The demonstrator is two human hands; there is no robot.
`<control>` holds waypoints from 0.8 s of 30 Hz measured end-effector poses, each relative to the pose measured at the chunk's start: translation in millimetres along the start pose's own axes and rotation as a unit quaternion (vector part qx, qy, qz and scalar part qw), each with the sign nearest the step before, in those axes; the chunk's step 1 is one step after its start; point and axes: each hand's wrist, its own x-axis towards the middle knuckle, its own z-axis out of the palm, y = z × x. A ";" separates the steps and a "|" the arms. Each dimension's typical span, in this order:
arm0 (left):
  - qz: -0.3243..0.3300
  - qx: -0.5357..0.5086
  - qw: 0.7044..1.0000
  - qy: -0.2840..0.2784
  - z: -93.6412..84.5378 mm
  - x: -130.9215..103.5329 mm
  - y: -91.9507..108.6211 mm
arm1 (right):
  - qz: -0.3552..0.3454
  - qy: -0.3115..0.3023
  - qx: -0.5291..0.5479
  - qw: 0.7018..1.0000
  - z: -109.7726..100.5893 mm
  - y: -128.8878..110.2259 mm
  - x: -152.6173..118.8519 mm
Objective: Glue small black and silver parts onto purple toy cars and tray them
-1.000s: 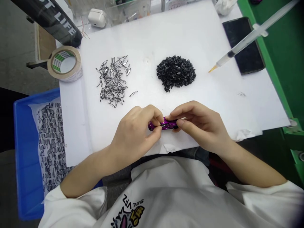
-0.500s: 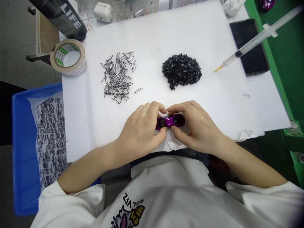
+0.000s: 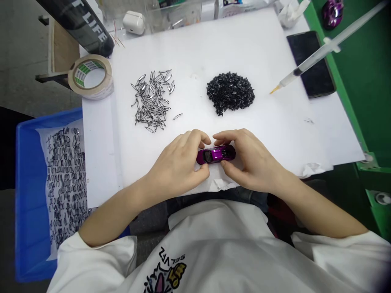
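A shiny purple toy car lies lengthwise between my hands near the front edge of the white foam board. My right hand grips its right end, thumb on the near side and fingers on the far side. Around the left end, my left hand is open, its thumb and forefinger apart with a small gap to the car. Beyond the hands, a heap of small black glossy pieces sits right of centre. Thin clear pieces with black outlines are scattered at left.
A syringe with an amber tip slants over a black phone at right. Tape, a dark bottle and a white earbud case stand far left. A blue bin is at left; another purple car lies top right.
My left hand has let go of the car's left end and drawn back slightly left, so more of the car shows. My right hand keeps its grip. The view has shifted a little.
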 end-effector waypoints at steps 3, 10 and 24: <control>-0.004 0.009 1.000 0.007 2.9 1.2 1.9 | 0.005 0.002 0.004 1.000 0.1 -0.7 0.0; -0.010 0.026 0.999 0.020 6.3 2.7 5.3 | 0.001 0.003 0.010 1.000 -1.4 -1.3 -0.2; -0.038 0.017 0.999 -0.011 2.3 9.3 3.9 | 0.006 -0.024 0.000 1.000 -6.1 -1.6 1.3</control>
